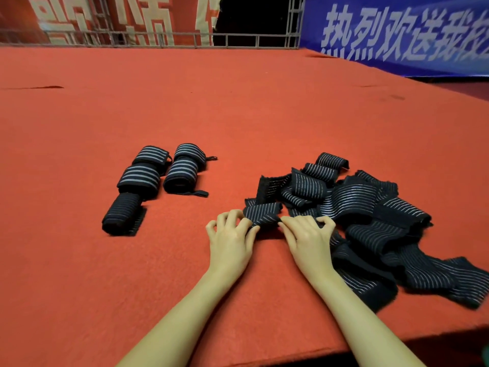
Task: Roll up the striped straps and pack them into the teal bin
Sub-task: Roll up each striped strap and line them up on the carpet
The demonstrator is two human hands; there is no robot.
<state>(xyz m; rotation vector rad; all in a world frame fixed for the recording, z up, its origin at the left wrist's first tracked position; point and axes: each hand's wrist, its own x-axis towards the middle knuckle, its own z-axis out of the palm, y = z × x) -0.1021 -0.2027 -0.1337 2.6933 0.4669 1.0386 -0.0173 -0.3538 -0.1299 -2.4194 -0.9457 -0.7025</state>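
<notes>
A black strap with thin white stripes lies in front of me on the red felt table. My left hand and my right hand pinch its near end with curled fingers, side by side. The strap runs back into a loose heap of unrolled striped straps at the right. Several rolled straps lie in two rows at the left. No teal bin is in view.
The table's near edge runs just below my forearms. A metal railing with red and blue banners stands behind the far edge. A strap end reaches toward the right border.
</notes>
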